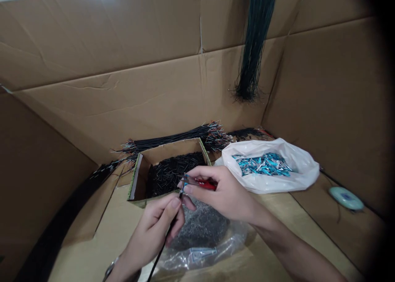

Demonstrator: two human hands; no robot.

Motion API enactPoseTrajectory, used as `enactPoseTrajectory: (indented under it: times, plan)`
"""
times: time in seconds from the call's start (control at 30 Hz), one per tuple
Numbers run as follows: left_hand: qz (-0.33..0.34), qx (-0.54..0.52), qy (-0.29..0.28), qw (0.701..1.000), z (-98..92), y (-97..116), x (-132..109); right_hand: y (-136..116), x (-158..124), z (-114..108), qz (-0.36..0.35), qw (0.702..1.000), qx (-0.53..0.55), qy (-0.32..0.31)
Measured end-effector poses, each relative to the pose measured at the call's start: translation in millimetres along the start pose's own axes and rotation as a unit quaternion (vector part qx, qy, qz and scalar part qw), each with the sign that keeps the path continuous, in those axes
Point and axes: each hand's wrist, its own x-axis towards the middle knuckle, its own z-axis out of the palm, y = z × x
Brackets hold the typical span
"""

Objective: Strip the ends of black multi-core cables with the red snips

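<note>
My left hand (pixel 165 218) is closed, with thumb and forefinger pinching a thin black cable (pixel 157 260) near its end. The cable runs down from the fingers past the left wrist. My right hand (pixel 220 189) grips red-handled pliers (pixel 206 185), mostly covered by the fingers. Their metal tip is at the cable's end, just above my left fingertips. A bit of blue shows at that tip, too small to make out. Both hands are close together over a clear plastic bag (pixel 200 228) of fine dark pieces, in front of an open cardboard box (pixel 135 183).
Short black tubes (pixel 173 171) fill the box. A white plastic bag (pixel 304 177) holds many small blue and silver pieces. Behind lies a bundle of black cables (pixel 166 142); dark strands (pixel 257 35) hang above. A pale oval object (pixel 345 198) is at right. Cardboard walls (pixel 138 92) enclose the table.
</note>
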Motion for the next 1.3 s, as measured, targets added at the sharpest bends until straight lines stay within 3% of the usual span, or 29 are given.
enactPoseTrajectory:
  times: [0.17,0.37,0.43,0.6,0.9,1.1,1.2,1.3]
  plan:
    - [-0.014,-0.034,0.009,0.999,-0.9,-0.3,-0.5,2.8,0.5,3.7,0.01,1.0,0.013,0.01]
    - [0.056,0.03,0.155,0.986,5.2,0.1,4.8,9.0,2.5,4.9,-0.003,0.999,-0.013,0.04]
    - [0.067,0.045,0.172,0.982,6.5,-1.2,4.6,9.5,2.4,4.8,-0.005,0.999,-0.011,0.038]
    - [0.083,0.053,0.158,0.982,6.2,-1.8,2.1,7.5,1.0,5.4,-0.004,0.999,-0.014,0.036]
    - [0.059,0.022,0.063,0.996,5.3,-2.9,-3.4,0.2,-6.8,9.2,0.017,0.999,-0.006,0.027]
    - [0.066,0.017,0.025,0.997,7.2,0.2,-12.7,-2.7,-13.7,12.0,-0.017,0.996,-0.081,0.031]
    - [0.081,0.009,0.023,0.996,5.4,4.4,-16.8,-3.4,-19.5,3.4,-0.016,0.988,-0.146,0.055]
    - [0.096,-0.014,0.067,0.993,1.6,8.1,-18.1,-2.1,-31.8,-21.8,-0.01,0.974,-0.201,0.101]
